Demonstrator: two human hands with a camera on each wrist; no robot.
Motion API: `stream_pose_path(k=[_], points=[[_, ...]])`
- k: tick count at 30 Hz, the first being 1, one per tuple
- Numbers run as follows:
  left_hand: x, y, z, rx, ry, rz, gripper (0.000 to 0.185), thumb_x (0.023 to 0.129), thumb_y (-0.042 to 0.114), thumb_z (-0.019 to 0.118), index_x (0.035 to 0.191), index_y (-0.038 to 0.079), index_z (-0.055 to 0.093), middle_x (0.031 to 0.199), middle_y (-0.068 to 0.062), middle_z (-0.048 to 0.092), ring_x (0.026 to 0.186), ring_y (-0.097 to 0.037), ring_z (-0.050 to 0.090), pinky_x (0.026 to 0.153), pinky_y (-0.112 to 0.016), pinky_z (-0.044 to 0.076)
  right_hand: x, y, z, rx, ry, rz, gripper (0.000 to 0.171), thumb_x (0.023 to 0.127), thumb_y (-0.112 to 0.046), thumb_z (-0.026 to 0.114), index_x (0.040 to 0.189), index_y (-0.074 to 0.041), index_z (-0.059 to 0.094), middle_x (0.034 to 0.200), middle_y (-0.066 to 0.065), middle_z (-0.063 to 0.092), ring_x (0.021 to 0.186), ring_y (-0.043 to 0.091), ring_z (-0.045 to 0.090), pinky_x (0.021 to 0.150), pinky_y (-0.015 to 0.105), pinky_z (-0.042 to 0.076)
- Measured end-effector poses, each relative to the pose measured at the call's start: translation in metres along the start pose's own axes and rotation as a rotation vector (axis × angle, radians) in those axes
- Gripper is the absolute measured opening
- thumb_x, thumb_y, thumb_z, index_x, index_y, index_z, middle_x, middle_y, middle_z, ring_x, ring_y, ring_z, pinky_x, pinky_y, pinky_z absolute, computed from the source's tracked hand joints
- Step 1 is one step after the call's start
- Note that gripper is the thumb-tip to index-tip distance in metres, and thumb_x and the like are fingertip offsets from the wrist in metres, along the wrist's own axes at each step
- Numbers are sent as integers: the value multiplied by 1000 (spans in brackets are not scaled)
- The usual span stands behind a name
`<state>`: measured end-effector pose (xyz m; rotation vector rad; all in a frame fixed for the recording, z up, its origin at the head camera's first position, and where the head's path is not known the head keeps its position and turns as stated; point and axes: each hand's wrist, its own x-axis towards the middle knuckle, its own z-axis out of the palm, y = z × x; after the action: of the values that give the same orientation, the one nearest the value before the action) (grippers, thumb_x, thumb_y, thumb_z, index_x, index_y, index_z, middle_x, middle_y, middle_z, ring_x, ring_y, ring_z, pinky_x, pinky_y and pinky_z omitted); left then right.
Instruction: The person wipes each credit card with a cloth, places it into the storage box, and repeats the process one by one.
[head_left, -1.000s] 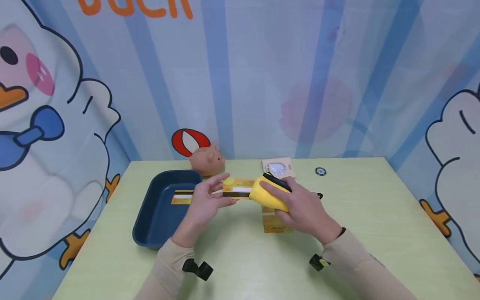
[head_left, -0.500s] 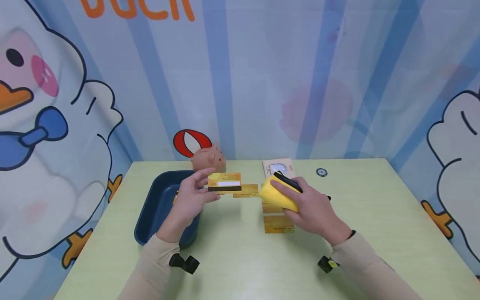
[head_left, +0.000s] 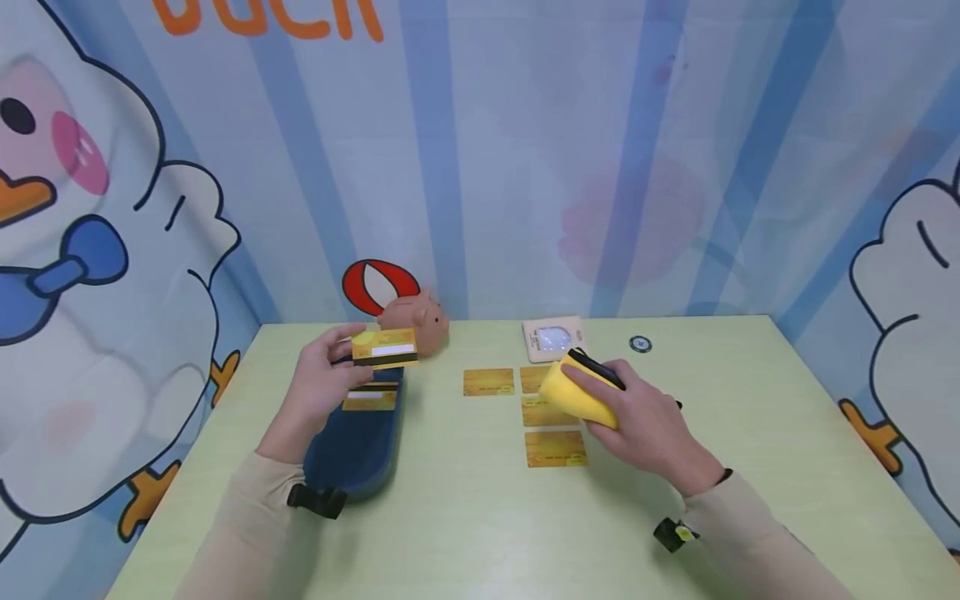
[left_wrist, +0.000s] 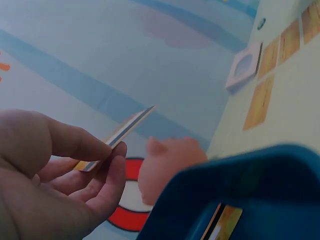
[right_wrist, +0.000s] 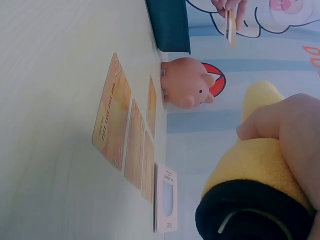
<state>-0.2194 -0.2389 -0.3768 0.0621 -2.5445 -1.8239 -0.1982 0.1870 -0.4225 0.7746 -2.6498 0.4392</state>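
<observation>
In the head view my left hand [head_left: 318, 392] pinches a gold bank card [head_left: 385, 348], stripe side showing, between thumb and fingers over the far end of a dark blue tray [head_left: 348, 462]. Seen edge-on, the card [left_wrist: 127, 127] tilts upward in the left wrist view. A second card [head_left: 370, 397] lies inside the tray. My right hand [head_left: 645, 425] grips a soft, fuzzy yellow object with a black end [head_left: 579, 397], held above gold cards on the table. One flat card [head_left: 556, 450] shows in full in front of it; others behind are partly covered.
A pink piggy bank [head_left: 427, 321] stands behind the tray. Another gold card [head_left: 488, 382] lies apart on the table, left of the column. Near the back edge are a pale pink box with an oval window [head_left: 555, 338] and a round chip [head_left: 641, 343].
My left hand has carried its card leftward from beside the yellow object to over the tray. My right hand, still gripping the yellow object, has shifted slightly right, uncovering more cards on the table.
</observation>
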Motion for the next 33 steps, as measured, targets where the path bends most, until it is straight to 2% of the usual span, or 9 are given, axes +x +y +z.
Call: stream_pose_path(k=[6, 10, 15, 21, 27, 33], points=[[7, -13, -13, 115, 7, -33, 63, 95, 1, 59, 154, 6, 36, 140, -25, 56, 121, -37, 58, 97, -44, 54, -1, 3, 1, 2, -4, 9, 70, 87, -25, 73, 150, -42, 45, 125, 17, 55, 72, 20, 58, 47, 26, 43], [11, -23, -18, 161, 15, -45, 61, 94, -3, 59, 151, 2, 38, 137, -29, 55, 122, -40, 57, 99, -49, 53, -4, 4, 2, 8, -9, 26, 70, 87, -25, 73, 149, -43, 45, 124, 16, 55, 70, 19, 56, 46, 25, 42], [15, -37, -25, 222, 22, -64, 63, 90, -7, 62, 149, -2, 40, 132, -32, 56, 120, -41, 57, 91, -42, 58, -7, 7, 3, 11, -23, 42, 70, 87, -24, 73, 149, -42, 45, 123, 16, 55, 71, 20, 57, 47, 25, 41], [26, -46, -23, 318, -33, -124, 64, 83, -11, 63, 143, -5, 46, 119, -31, 61, 99, -34, 65, 75, -34, 60, -8, 10, -1, 1, -9, 46, 70, 86, -22, 72, 149, -42, 46, 124, 16, 56, 67, 20, 55, 45, 25, 40], [33, -50, -13, 329, -100, -211, 59, 85, -14, 61, 142, -8, 45, 121, -31, 56, 96, -33, 69, 75, -38, 63, -9, 10, -2, 1, -9, 37, 70, 87, -24, 73, 149, -42, 46, 123, 16, 56, 78, 24, 60, 48, 28, 45], [36, -51, -9, 387, -121, -233, 57, 87, -12, 60, 142, -9, 44, 124, -33, 54, 92, -31, 70, 74, -38, 63, -14, 10, -4, -3, -19, 61, 69, 87, -24, 72, 148, -42, 46, 125, 16, 55, 75, 23, 60, 47, 27, 44]])
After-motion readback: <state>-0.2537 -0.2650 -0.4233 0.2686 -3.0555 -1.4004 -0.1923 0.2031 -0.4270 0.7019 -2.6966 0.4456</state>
